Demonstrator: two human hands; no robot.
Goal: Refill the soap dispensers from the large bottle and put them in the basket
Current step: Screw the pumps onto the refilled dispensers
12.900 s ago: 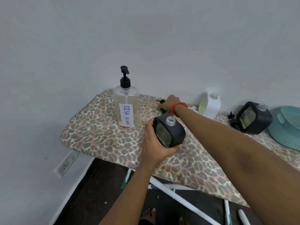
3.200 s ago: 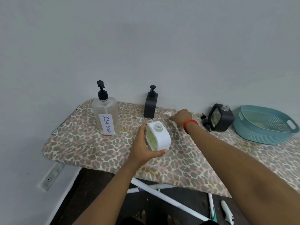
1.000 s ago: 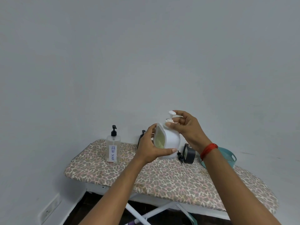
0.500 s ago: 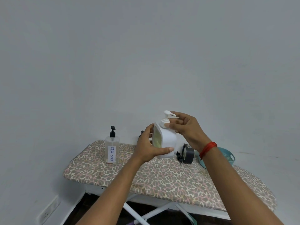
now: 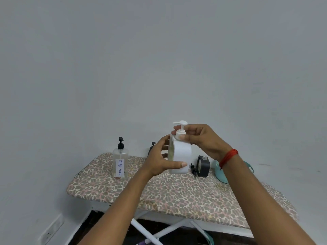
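I had the white dispenser (image 5: 182,157) lifted above the ironing board (image 5: 177,195), left hand (image 5: 161,160) wrapped around its body, right hand (image 5: 201,138) pinching the pump collar (image 5: 180,134). It looked rigid, smooth, probably slippery with soap, so grip the flat sides. The basket (image 5: 220,175) was mostly hidden behind my right wrist; fill level unreadable.

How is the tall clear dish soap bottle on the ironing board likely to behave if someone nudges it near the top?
The dish soap bottle is tall and narrow on a padded ironing board, so it probably tips rather than slides. It looks nearly empty, so likely light. Its smooth clear plastic may be slippery.
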